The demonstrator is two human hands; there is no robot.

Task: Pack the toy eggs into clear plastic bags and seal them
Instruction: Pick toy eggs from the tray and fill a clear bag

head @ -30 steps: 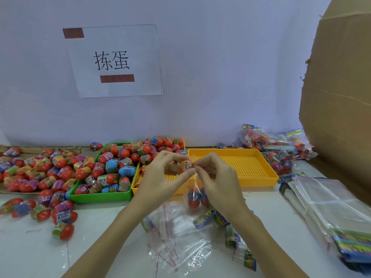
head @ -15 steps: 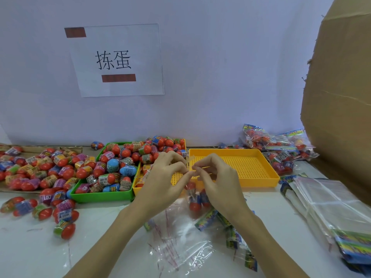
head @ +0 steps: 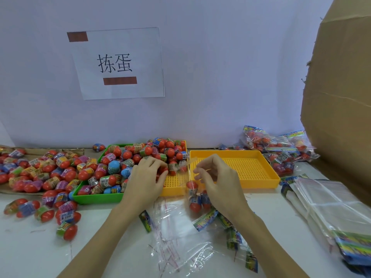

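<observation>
Our right hand (head: pixel 217 181) pinches the top of a clear plastic bag (head: pixel 195 194) between thumb and curled fingers, so the bag hangs over the table's (head: pixel 30 255) white surface just in front of the yellow trays. Through the film we make out red-and-blue toy eggs (head: pixel 195 203) gathered at the bottom of the bag; their exact count is hard to tell. The bag's upper flap (head: pixel 185 165) stretches up and to the left from our fingers, blurred.

Our left hand (head: pixel 147 178) reaches over the near yellow tray (head: pixel 174 182), its fingers curled down among the eggs piled there; we cannot tell whether it has closed on one.

The green tray (head: pixel 96 197) just left of that holds a heap of loose eggs (head: pixel 114 166), and more eggs (head: pixel 40 169) lie on cardboard and on the table farther left. The second yellow tray (head: pixel 241 167) sits to the right, its perforated floor showing. Behind it, against the wall, lie filled bags (head: pixel 279 149). Spare bags (head: pixel 178 235) and printed header cards (head: pixel 204 220) lie on the table between our forearms, and a stack of unused bags (head: pixel 329 203) lies at the right beside a cardboard box (head: pixel 341 97). A paper sign (head: pixel 118 63) hangs on the wall.
</observation>
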